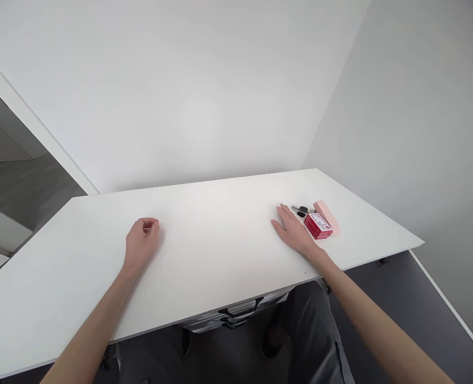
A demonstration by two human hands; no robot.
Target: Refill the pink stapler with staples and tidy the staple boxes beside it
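My left hand [142,240] rests on the white tabletop [216,240], left of its middle. Its fingers are curled, with the thumb and index tips together and a small gap inside the curl; no object shows in it. To the right, my right hand [294,230] lies flat, palm down, fingers stretched out and holding nothing. Close beside it is a small red and white box [318,226]. Black-headed keys [300,211] lie just beyond my right fingers. A long pale pink case [327,217] sits behind the box, on its right.
A white wall [196,96] stands behind the table, and a grey wall [428,128] rises on the right. Under the front edge are drawers with dark handles [240,309], near my legs [312,330]. Grey floor [28,186] shows at the left.
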